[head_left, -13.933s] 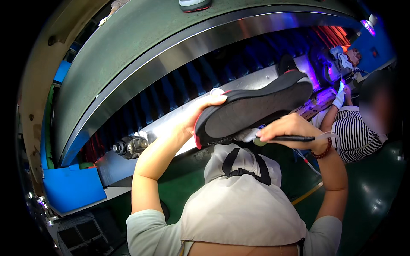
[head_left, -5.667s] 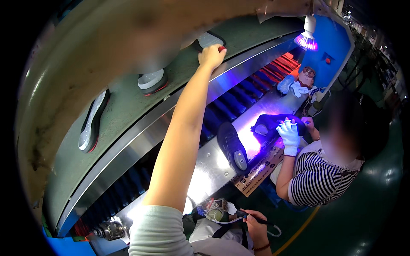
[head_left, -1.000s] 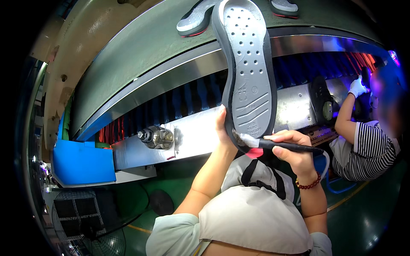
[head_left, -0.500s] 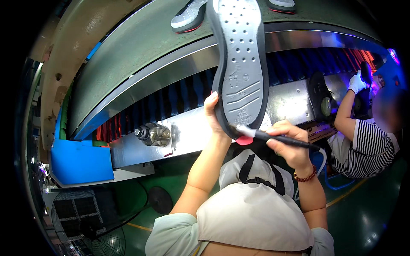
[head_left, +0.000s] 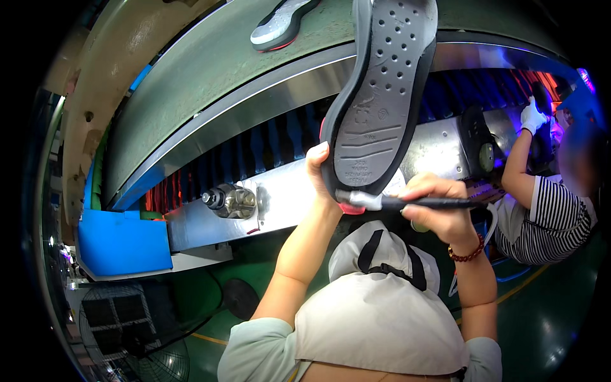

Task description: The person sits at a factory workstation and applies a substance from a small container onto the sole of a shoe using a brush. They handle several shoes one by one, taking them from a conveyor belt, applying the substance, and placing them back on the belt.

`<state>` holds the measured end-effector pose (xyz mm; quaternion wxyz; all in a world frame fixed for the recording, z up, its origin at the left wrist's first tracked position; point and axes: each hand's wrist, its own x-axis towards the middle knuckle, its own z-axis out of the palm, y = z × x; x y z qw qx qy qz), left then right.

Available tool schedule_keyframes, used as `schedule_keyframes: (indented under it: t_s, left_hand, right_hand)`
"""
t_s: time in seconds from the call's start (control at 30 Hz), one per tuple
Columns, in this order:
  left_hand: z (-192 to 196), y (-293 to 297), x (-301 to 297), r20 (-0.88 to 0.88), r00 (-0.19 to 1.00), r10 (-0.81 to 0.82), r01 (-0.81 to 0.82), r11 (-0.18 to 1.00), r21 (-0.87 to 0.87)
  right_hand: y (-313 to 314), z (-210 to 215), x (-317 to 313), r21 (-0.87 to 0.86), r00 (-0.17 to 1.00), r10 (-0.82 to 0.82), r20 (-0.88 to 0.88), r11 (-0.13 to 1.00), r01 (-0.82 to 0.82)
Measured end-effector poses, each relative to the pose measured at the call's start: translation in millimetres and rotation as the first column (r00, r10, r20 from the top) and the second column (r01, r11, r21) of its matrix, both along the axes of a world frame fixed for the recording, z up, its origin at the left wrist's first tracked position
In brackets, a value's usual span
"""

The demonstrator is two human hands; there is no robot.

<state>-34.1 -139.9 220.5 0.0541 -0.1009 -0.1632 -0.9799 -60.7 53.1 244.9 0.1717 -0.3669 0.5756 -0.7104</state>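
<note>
My left hand (head_left: 320,167) grips a large grey shoe sole (head_left: 374,118) by its heel end, thumb on the left edge. The sole stands tilted, its toe end cut off by the top of the picture. Its dark-rimmed face has round holes, slanted grooves and raised marks; some red shows at the heel. In my right hand (head_left: 442,204) is a black-handled brush (head_left: 417,203), held nearly level between thumb and fingers. Its pale bristles touch the heel edge. A white tube (head_left: 493,219) runs from the handle's rear end.
Another sole (head_left: 280,27) lies on the green belt (head_left: 210,76) behind a metal rail. A clear bottle with a dark cap (head_left: 233,202) stands on the metal ledge (head_left: 280,194). Dark soles (head_left: 476,143) rest at right, near a co-worker's gloved hand (head_left: 533,116). A fan (head_left: 130,325) stands lower left.
The held sole has tilted, its toe end swinging right, and its face looks darker. The brush has shifted slightly left along the heel edge and turned more level. The co-worker's gloved hand has moved slightly.
</note>
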Motion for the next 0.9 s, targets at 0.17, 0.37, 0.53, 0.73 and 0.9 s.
schedule_keyframes:
  t_s: [0.17, 0.37, 0.53, 0.73, 0.9]
  left_hand:
    - [-2, -11, -5, -0.065, 0.998, -0.016, 0.015, 1.0, -0.014]
    - [1, -11, -11, -0.053, 0.999, -0.004, 0.004, 1.0, 0.004]
    - [3, -17, -10, 0.076, 0.993, -0.086, 0.089, 0.996, -0.031]
    - [34, -8, -7, 0.482, 0.854, -0.197, 0.282, 0.953, -0.11]
    - [45, -5, -4, 0.648, 0.715, -0.264, 0.413, 0.907, -0.087]
  right_hand:
    - [-3, 10, 1, 0.117, 0.945, 0.075, -0.32, 0.992, -0.039]
    - [0, 15, -18, 0.135, 0.988, -0.006, -0.153, 0.99, 0.027]
    - [1, 23, -17, 0.136, 0.959, 0.215, -0.184, 0.972, -0.192]
    - [2, 27, -38, 0.291, 0.861, 0.367, -0.353, 0.917, -0.272]
    - [11, 35, -48, 0.288, 0.831, 0.351, -0.431, 0.927, -0.241]
